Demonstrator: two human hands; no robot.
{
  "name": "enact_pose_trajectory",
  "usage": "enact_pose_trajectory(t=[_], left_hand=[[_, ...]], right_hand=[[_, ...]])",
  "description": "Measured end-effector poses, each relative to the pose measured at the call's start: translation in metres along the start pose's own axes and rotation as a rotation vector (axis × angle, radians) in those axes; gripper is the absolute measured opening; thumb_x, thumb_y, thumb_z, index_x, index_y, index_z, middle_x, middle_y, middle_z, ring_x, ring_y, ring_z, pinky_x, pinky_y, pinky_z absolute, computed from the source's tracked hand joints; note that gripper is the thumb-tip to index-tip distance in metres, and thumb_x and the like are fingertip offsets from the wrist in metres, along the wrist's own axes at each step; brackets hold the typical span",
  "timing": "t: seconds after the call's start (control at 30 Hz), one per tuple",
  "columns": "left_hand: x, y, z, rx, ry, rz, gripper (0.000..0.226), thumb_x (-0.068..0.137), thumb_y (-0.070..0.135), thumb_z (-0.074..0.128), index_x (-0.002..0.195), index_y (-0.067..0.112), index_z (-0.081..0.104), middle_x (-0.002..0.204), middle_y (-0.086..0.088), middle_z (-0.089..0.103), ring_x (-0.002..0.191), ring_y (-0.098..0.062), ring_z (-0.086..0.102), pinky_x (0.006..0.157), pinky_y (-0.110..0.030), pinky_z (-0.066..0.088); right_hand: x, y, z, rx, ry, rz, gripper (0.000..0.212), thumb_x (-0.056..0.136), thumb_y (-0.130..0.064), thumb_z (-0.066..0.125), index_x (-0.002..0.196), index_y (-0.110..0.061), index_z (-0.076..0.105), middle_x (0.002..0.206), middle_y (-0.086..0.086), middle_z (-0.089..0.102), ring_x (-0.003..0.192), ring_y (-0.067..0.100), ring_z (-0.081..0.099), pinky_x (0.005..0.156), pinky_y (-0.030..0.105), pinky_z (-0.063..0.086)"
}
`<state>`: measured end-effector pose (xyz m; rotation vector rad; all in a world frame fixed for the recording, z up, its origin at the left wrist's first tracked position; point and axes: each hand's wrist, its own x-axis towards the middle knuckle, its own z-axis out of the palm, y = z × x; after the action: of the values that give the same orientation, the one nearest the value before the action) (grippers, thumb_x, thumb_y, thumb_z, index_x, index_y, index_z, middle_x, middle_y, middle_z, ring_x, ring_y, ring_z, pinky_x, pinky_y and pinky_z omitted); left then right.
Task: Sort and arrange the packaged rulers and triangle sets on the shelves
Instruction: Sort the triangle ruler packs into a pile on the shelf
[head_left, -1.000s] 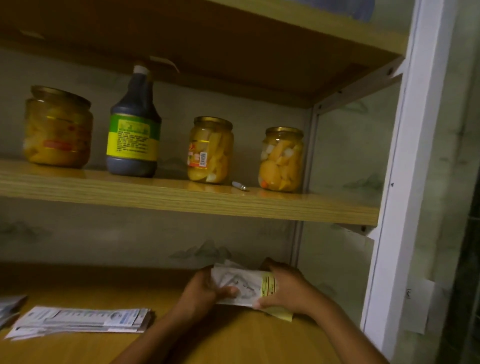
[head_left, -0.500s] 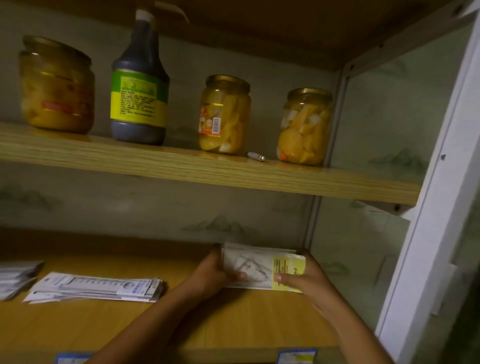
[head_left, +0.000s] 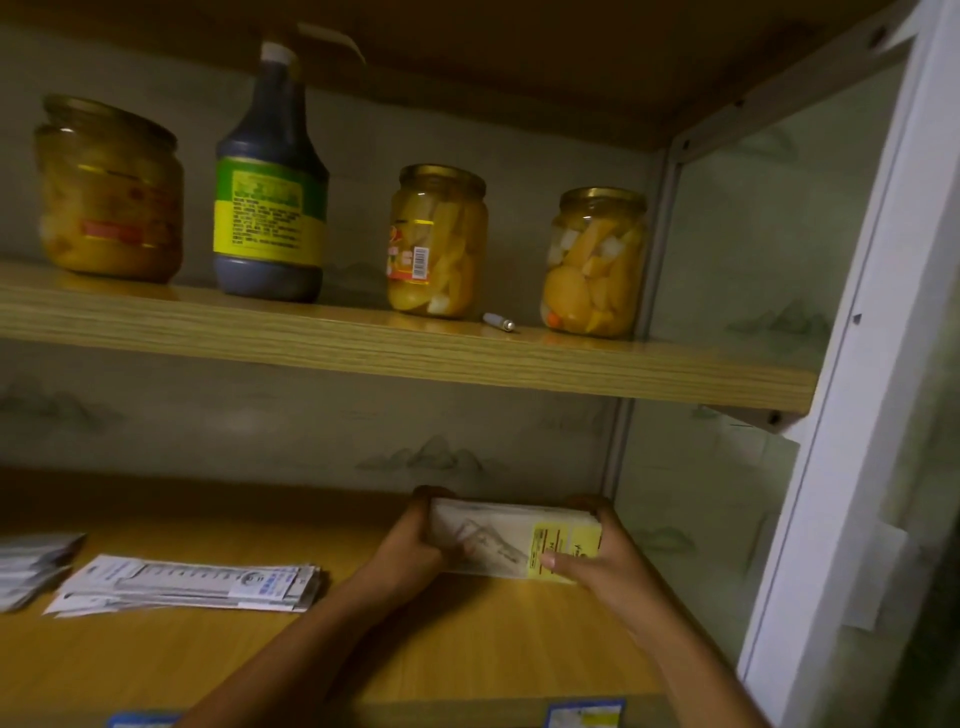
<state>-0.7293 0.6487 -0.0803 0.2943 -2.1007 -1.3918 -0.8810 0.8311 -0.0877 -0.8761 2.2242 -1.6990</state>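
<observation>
A stack of packaged triangle sets (head_left: 511, 540), clear packets with a yellow card at the right end, lies at the back right of the lower wooden shelf (head_left: 467, 654). My left hand (head_left: 410, 545) grips its left end, fingers wrapped over the far edge. My right hand (head_left: 592, 556) holds the right end, thumb on the yellow card. A flat pile of packaged rulers (head_left: 192, 584) lies further left on the same shelf. Another pile of packets (head_left: 31, 566) sits at the left edge, partly cut off.
The upper shelf (head_left: 415, 353) carries three jars of preserved fruit (head_left: 436, 241), a dark sauce bottle (head_left: 267, 192) and a small pen-like object (head_left: 500, 322). A white frame post (head_left: 852, 415) and glass side panel close the right side. Price tags (head_left: 584, 714) mark the shelf's front edge.
The view has tilted up and moved closer. Both hands have pushed the triangle set stack further back and right, and now square it flat on the shelf.
</observation>
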Motion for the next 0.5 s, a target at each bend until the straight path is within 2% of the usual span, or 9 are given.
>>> enact_pose_trajectory(t=[0.1, 0.17, 0.27, 0.37, 0.5], left_hand=[[-0.0028, -0.0016, 0.0034, 0.003, -0.02, -0.014, 0.054, 0.087, 0.003, 0.066, 0.117, 0.03, 0.031, 0.101, 0.022, 0.049, 0.1, -0.007, 0.058, 0.071, -0.002, 0.047], [-0.0016, -0.0019, 0.003, -0.017, -0.023, -0.03, 0.045, 0.089, 0.007, 0.064, 0.119, 0.027, 0.038, 0.102, 0.018, 0.056, 0.095, 0.0, 0.061, 0.078, -0.01, 0.052], [-0.0007, -0.0004, 0.0024, -0.048, -0.038, -0.056, 0.048, 0.088, 0.01, 0.065, 0.124, 0.024, 0.038, 0.104, 0.011, 0.06, 0.087, 0.005, 0.063, 0.069, -0.011, 0.052], [-0.0003, -0.0033, 0.003, -0.047, -0.046, -0.067, 0.059, 0.086, 0.006, 0.067, 0.129, 0.023, 0.03, 0.108, 0.01, 0.058, 0.095, -0.004, 0.061, 0.068, -0.009, 0.051], [-0.0002, -0.0063, 0.0015, -0.028, -0.065, -0.091, 0.054, 0.089, 0.016, 0.065, 0.132, 0.025, 0.032, 0.118, 0.007, 0.059, 0.112, -0.01, 0.058, 0.074, -0.008, 0.05]], right_hand=[[0.0009, 0.002, 0.0011, -0.005, -0.023, 0.022, 0.081, 0.078, -0.008, 0.08, 0.145, -0.019, 0.036, 0.123, 0.002, 0.066, 0.107, 0.015, 0.065, 0.094, 0.033, 0.053], [-0.0005, -0.0009, 0.0012, -0.001, -0.016, -0.013, 0.072, 0.081, -0.008, 0.077, 0.14, -0.025, 0.039, 0.123, -0.001, 0.064, 0.11, 0.015, 0.063, 0.091, 0.029, 0.052], [-0.0012, -0.0027, 0.0014, 0.024, -0.001, -0.063, 0.057, 0.084, -0.003, 0.072, 0.127, -0.029, 0.046, 0.118, -0.001, 0.064, 0.108, 0.015, 0.064, 0.09, 0.031, 0.054], [0.0, 0.0015, 0.0038, -0.007, -0.036, -0.051, 0.063, 0.083, 0.002, 0.071, 0.129, -0.03, 0.043, 0.118, 0.005, 0.067, 0.104, 0.016, 0.067, 0.092, 0.038, 0.055], [0.0033, 0.0047, 0.0031, -0.031, -0.007, -0.024, 0.058, 0.084, 0.001, 0.071, 0.126, -0.029, 0.045, 0.113, -0.001, 0.068, 0.103, 0.016, 0.067, 0.094, 0.04, 0.054]])
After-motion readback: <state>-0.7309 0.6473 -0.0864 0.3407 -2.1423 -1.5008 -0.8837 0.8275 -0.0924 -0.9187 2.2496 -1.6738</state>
